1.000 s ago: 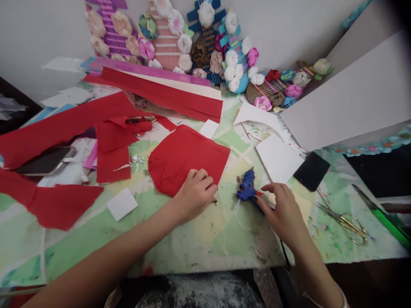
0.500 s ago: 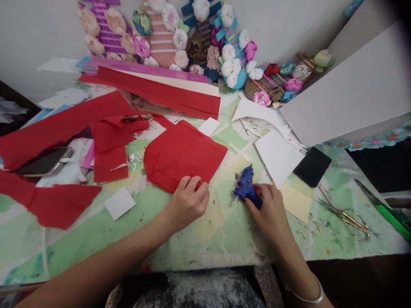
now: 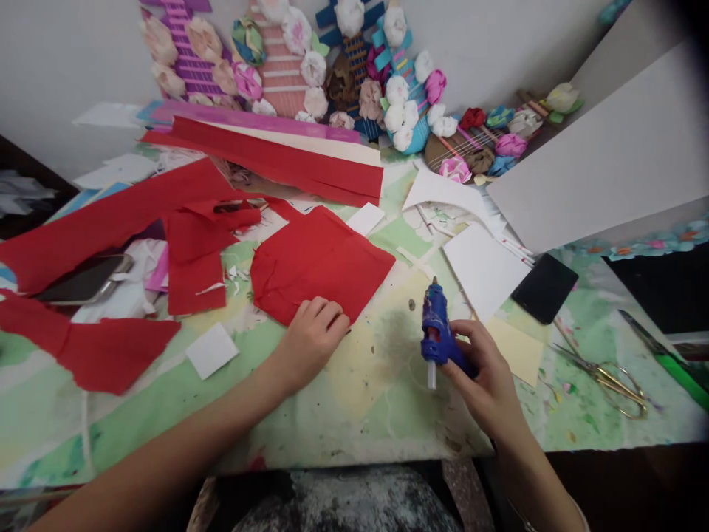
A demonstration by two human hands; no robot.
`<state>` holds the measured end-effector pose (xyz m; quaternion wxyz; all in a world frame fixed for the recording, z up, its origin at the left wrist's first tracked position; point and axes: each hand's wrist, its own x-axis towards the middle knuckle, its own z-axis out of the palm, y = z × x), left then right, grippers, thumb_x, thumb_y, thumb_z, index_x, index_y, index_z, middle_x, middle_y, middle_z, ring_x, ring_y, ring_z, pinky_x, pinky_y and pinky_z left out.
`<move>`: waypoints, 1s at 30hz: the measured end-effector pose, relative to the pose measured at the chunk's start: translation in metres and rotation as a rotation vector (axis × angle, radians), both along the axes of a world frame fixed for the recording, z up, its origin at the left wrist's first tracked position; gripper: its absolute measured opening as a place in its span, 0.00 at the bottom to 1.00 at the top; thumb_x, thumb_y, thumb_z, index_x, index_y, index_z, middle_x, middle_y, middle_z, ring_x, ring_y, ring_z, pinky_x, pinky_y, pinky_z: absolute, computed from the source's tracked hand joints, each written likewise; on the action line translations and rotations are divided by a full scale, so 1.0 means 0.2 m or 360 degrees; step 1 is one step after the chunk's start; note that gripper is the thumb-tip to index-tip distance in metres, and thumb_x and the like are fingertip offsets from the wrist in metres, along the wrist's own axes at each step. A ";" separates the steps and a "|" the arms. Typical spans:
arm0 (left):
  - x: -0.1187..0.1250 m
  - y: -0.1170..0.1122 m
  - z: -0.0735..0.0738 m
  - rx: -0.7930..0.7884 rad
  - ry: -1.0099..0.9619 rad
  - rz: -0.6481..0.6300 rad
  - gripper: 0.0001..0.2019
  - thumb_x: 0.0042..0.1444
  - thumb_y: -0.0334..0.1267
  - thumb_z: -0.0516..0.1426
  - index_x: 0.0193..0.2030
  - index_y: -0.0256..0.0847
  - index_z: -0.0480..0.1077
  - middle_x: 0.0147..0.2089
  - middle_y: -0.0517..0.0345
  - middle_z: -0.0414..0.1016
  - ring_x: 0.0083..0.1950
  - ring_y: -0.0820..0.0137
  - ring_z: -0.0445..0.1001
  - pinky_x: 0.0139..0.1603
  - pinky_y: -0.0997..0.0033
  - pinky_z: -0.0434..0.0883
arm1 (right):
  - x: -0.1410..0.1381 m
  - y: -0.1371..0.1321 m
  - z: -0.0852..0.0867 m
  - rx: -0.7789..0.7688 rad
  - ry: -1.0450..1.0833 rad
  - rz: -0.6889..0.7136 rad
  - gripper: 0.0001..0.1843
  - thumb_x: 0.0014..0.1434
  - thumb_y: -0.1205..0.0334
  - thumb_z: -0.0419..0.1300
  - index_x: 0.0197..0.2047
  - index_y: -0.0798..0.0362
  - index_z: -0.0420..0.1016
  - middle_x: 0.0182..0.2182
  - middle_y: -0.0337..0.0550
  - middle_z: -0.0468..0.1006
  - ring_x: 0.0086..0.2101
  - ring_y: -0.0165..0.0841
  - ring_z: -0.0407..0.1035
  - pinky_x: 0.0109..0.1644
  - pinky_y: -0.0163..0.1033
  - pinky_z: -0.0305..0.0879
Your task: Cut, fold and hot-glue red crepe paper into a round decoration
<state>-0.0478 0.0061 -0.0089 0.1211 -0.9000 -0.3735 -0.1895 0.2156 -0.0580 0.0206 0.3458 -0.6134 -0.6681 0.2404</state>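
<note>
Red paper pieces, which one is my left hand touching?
The squarish red sheet mid-table: your left hand rests on its near edge. The other red pieces lie left and behind, untouched.

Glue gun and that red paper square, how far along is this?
Done: the red paper square is cut out and lies flat; finished paper flowers stand at the back. In hand: the right hand holds the blue glue gun, the left hand rests curled on the square's near edge. Left: no glue shows on the square yet.
</note>
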 end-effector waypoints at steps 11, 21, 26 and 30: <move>-0.03 -0.08 0.00 -0.0383 -0.0556 -0.0281 0.05 0.61 0.29 0.54 0.35 0.35 0.70 0.35 0.52 0.74 0.40 0.67 0.68 0.42 0.65 0.67 | -0.08 0.00 -0.02 -0.0399 0.0528 0.0132 0.10 0.53 0.58 0.62 0.38 0.50 0.69 0.27 0.37 0.72 0.27 0.31 0.67 0.30 0.36 0.65; -0.11 -0.02 0.03 -0.0696 -0.0786 -0.0424 0.03 0.60 0.29 0.54 0.36 0.36 0.69 0.35 0.54 0.73 0.38 0.71 0.71 0.39 0.72 0.70 | -0.10 0.00 -0.14 -0.0603 0.0569 0.0289 0.12 0.56 0.55 0.61 0.40 0.52 0.76 0.34 0.43 0.77 0.33 0.34 0.69 0.37 0.40 0.69; -0.11 -0.03 0.03 -0.0717 -0.0660 -0.0418 0.08 0.59 0.35 0.57 0.44 0.36 0.67 0.39 0.50 0.72 0.42 0.67 0.70 0.42 0.67 0.71 | -0.10 0.05 -0.08 -0.0635 0.0522 0.0439 0.11 0.56 0.55 0.60 0.39 0.52 0.76 0.32 0.41 0.76 0.31 0.32 0.67 0.35 0.39 0.67; -0.09 -0.03 0.00 -0.0596 -0.0668 -0.0370 0.04 0.60 0.30 0.54 0.41 0.36 0.69 0.38 0.51 0.71 0.40 0.68 0.68 0.40 0.68 0.69 | -0.10 0.06 -0.08 -0.0688 0.0550 0.0417 0.11 0.56 0.55 0.60 0.37 0.54 0.77 0.30 0.41 0.75 0.30 0.32 0.67 0.33 0.37 0.66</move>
